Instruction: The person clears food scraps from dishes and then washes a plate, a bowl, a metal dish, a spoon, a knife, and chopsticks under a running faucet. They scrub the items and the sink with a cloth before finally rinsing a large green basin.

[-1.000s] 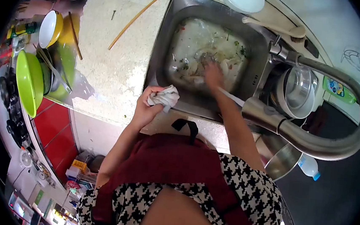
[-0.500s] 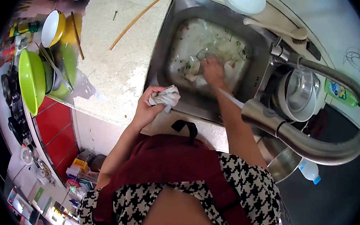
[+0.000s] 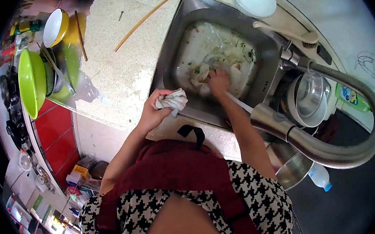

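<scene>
A crumpled whitish cloth (image 3: 174, 101) is bunched in my left hand (image 3: 155, 110), over the front left edge of the sink (image 3: 170, 45). My right hand (image 3: 219, 81) is down in the sink, in cloudy water with green scraps floating in it. Just left of that hand lies a pale, limp piece (image 3: 199, 75), close to its fingertips. The fingers of my right hand are partly under water, so whether they hold anything is hidden. The steel faucet (image 3: 313, 142) arches over the right side, its spout end near my right forearm.
A bamboo stick (image 3: 145, 22) lies on the counter (image 3: 107, 71). At left are a green basin (image 3: 31, 83) and a yellow-white bowl (image 3: 55, 28). A white bowl (image 3: 254, 1) and wooden spoon (image 3: 286, 32) sit behind the sink; stacked metal bowls (image 3: 310, 100) stand right.
My right hand has moved back toward me and slightly left in the water. The pale piece has shifted left with it. My left hand stays in place with the cloth.
</scene>
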Action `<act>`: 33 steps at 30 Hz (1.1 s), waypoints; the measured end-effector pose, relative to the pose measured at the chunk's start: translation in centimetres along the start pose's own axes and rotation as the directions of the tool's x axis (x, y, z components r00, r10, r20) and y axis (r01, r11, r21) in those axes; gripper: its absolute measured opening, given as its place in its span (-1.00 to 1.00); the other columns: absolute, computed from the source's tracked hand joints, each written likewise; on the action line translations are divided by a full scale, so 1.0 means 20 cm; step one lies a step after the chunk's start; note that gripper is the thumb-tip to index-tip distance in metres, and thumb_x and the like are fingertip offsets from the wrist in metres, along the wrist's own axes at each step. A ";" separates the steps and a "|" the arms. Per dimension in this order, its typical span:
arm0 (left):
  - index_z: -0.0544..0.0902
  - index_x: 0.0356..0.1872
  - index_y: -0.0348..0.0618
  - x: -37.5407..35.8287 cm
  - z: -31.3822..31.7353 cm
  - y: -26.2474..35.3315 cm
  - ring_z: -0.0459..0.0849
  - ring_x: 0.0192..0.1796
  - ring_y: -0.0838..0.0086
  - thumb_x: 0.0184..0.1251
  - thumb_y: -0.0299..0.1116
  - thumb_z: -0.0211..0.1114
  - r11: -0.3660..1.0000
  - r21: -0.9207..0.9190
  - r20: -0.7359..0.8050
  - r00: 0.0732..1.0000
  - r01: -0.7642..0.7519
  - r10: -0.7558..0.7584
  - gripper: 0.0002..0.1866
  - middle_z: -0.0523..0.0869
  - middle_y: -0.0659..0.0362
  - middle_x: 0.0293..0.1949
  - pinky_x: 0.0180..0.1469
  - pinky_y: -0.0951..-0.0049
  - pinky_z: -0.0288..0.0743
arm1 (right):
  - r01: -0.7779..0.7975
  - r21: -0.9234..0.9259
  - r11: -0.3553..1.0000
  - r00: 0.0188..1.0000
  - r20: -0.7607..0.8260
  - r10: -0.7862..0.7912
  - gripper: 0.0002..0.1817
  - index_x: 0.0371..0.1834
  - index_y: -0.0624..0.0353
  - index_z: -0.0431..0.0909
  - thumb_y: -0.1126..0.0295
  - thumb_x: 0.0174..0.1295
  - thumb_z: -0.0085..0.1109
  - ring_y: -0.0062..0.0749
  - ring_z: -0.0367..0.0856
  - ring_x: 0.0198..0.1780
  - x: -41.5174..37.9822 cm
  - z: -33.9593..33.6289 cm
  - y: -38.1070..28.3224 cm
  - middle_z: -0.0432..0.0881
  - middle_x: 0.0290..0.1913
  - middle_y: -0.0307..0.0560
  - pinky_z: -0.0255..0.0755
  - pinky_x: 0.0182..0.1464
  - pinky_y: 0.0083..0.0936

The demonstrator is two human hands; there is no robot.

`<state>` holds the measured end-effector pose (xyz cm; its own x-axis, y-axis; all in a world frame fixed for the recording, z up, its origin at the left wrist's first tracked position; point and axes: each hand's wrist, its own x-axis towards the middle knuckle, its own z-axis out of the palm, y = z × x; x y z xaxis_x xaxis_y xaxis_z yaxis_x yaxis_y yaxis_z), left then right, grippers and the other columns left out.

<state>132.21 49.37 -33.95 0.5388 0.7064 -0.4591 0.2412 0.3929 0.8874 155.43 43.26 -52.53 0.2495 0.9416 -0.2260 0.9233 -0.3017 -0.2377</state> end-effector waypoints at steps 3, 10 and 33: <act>0.46 -0.11 -0.25 0.00 0.00 -0.01 0.49 -0.09 0.56 -0.12 -0.73 0.08 1.000 -0.027 0.001 1.000 -0.009 0.009 -0.57 0.53 0.21 -0.17 -0.02 0.60 0.34 | -0.074 0.087 0.993 0.997 -0.029 0.077 -0.67 -0.21 0.20 0.45 0.24 0.00 0.10 -0.16 0.37 0.02 0.05 -0.12 -0.02 0.45 -0.11 -0.02 0.37 -0.03 -0.27; 0.45 -0.10 -0.26 0.00 0.01 0.01 0.50 -0.10 0.57 -0.10 -0.72 0.08 0.998 -0.054 0.022 1.000 0.009 -0.008 -0.58 0.54 0.20 -0.18 -0.02 0.61 0.34 | -0.136 0.089 0.987 0.989 0.064 0.131 -0.64 -0.11 0.17 0.42 0.39 -0.05 0.11 -0.05 0.34 0.06 0.16 0.10 0.00 0.38 -0.03 0.14 0.32 0.04 -0.23; 0.36 0.00 -0.10 0.36 0.74 -0.06 0.57 -0.29 0.33 -0.02 -0.29 0.36 0.938 0.345 0.205 0.978 -0.039 -0.035 -0.48 0.55 0.07 -0.23 -0.25 0.38 0.48 | -0.157 0.771 -0.617 0.966 0.250 0.067 -0.53 0.20 0.06 0.26 0.13 0.26 -0.07 -0.34 0.40 0.07 -0.41 -0.58 0.14 0.43 0.07 -0.17 0.32 0.09 -0.40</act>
<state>147.66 45.28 -37.60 0.6844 0.5563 -0.4713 0.4832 0.1380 0.8645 159.41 36.48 -40.36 0.2300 0.8519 -0.4705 -0.8337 -0.0769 -0.5468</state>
